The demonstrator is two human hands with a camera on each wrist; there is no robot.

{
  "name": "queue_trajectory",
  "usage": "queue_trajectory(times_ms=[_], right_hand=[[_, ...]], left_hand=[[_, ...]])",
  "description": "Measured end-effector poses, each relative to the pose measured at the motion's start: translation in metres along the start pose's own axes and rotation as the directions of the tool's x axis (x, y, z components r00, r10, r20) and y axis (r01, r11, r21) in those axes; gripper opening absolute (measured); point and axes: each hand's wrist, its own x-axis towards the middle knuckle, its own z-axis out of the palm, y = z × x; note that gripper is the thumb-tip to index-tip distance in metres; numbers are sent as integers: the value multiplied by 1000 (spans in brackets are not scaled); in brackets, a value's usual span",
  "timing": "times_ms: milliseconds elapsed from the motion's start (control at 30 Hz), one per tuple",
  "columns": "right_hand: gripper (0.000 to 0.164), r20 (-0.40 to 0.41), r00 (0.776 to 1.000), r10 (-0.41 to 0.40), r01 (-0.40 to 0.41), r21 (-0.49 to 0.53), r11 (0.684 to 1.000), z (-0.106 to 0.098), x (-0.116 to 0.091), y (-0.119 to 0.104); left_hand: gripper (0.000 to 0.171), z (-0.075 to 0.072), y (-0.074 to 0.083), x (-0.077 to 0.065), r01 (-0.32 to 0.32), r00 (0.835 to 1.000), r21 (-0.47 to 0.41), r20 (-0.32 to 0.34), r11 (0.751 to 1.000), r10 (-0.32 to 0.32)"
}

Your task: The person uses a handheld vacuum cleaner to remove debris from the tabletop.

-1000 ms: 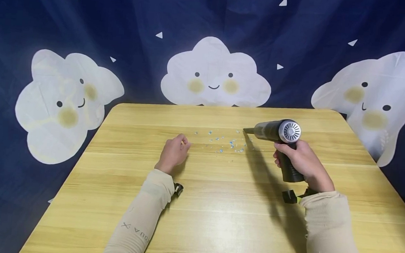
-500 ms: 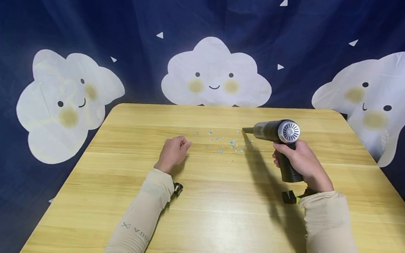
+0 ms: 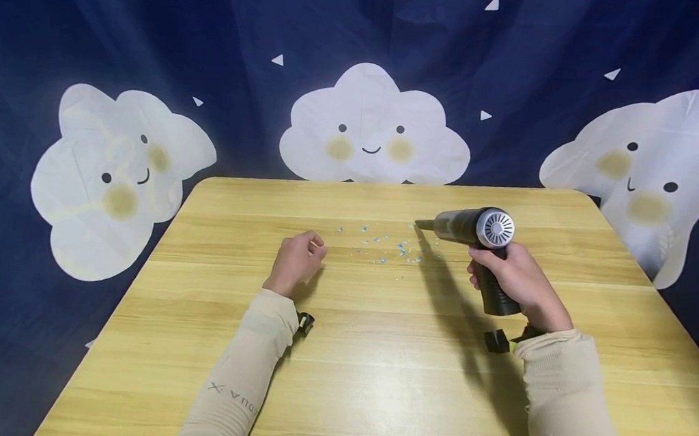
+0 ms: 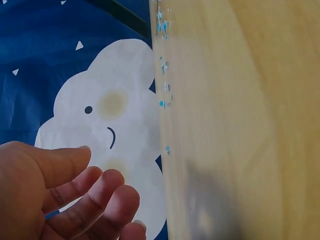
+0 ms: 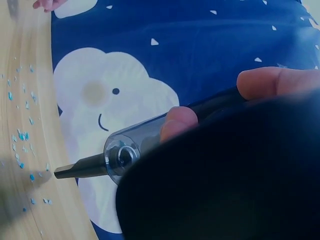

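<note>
My right hand point(image 3: 520, 279) grips the black handle of a handheld vacuum point(image 3: 462, 225), which has a silver vented end cap. Its narrow nozzle point(image 5: 82, 167) points left over small blue and white scraps point(image 3: 402, 249) scattered on the wooden table point(image 3: 341, 327). In the right wrist view the nozzle tip is close to the scraps; whether it touches the table I cannot tell. Left of the scraps, my left hand point(image 3: 298, 262) hovers over the table with loosely bent fingers. The left wrist view shows those fingers point(image 4: 105, 190) with nothing between them.
A dark blue curtain point(image 3: 248, 18) printed with white smiling clouds point(image 3: 375, 124) hangs behind and beside the table. The table's far edge lies just beyond the scraps. Both wrists carry small black camera mounts point(image 3: 496, 340).
The vacuum and my right hand have shifted very slightly left. My left hand has loosened its fingers a little. The scraps look nearly the same.
</note>
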Motion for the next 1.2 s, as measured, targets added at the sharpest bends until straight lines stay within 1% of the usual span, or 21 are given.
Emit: queue_trajectory(times_ms=[300, 433, 667, 933, 1200], right_hand=[[24, 1, 1000, 6, -6, 12, 1000, 3, 1, 0], [23, 2, 1000, 6, -6, 1, 1000, 4, 1, -1], [29, 6, 1000, 2, -2, -16, 1000, 5, 0, 0], [24, 2, 1000, 11, -11, -40, 999, 6, 1, 3], [26, 2, 1000, 13, -13, -48, 999, 6, 2, 3]], left_hand=[[21, -5, -4, 0, 9, 1000, -4, -12, 1000, -9], [19, -7, -5, 1, 12, 1000, -15, -16, 1000, -12], [19, -9, -8, 0, 13, 1000, -12, -27, 1000, -13], [19, -9, -15, 2, 30, 999, -5, -25, 1000, -30], [18, -13, -17, 2, 40, 998, -16, -39, 999, -40]])
